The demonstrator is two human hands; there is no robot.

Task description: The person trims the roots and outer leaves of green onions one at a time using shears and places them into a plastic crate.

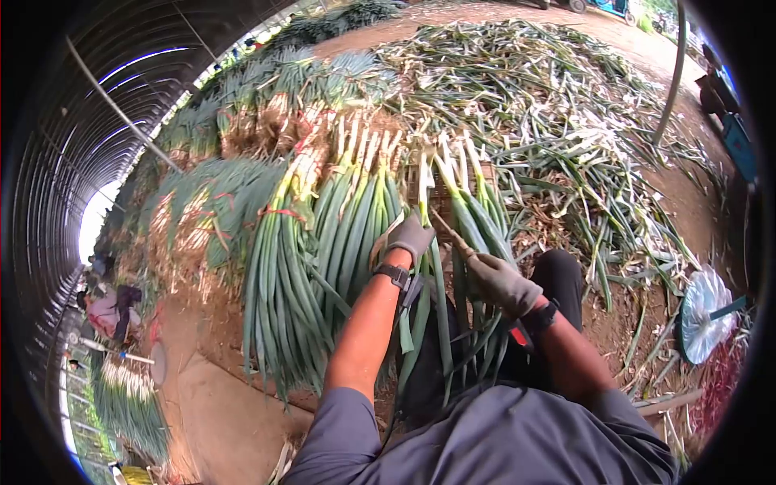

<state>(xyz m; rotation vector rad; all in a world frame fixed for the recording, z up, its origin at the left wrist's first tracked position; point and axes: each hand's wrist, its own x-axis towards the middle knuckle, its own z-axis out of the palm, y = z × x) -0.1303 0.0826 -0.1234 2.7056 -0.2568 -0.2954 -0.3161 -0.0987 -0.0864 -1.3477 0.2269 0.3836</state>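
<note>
My left hand [411, 236], in a grey glove, is closed around a long green onion [423, 190], its pale root end pointing away from me and its leaves hanging toward my lap. To its right, my gloved right hand [505, 284] is closed on a thin tan strip [453, 233] like a withered leaf, whose far end reaches close to that onion. More loose green onions [477, 218] lie just beyond my right hand. Left of my hands rest other loose stalks [356, 218] and a bundle [279, 242] tied with red string.
A large heap of discarded leaves [558, 105] spreads beyond and to the right. Tied onion bundles [202, 210] lie in rows at left. A clear plastic roll [705, 315] stands at right; brown sheeting [222, 412] covers ground at lower left.
</note>
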